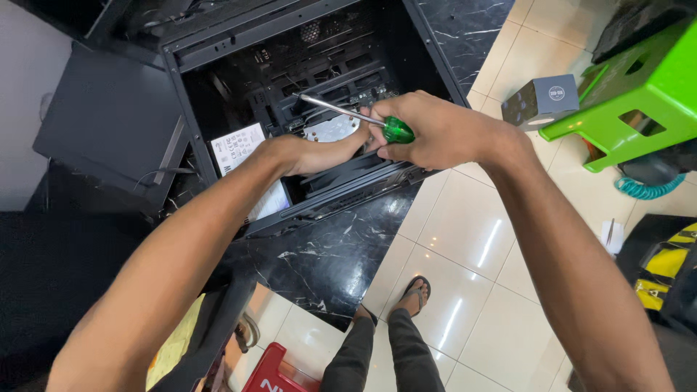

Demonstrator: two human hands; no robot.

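Currently: screw-driving step inside open black computer case (190, 87), lying on dark marble worktop (319, 265) near its front edge. Right hand (435, 131) closed round green-handled screwdriver (356, 116), shaft angled up-left into case interior. Left hand (312, 154) curled against inner tray, just beside screwdriver handle; grip contents hidden. Judgement: next move needs tip seated squarely, steady twist.

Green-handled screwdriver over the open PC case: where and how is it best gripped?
Probably by the green handle, coming from the right. The screwdriver lies nearly level, its thin metal shaft pointing left into the case, so only the thick handle is clear. The right hand already wraps it.
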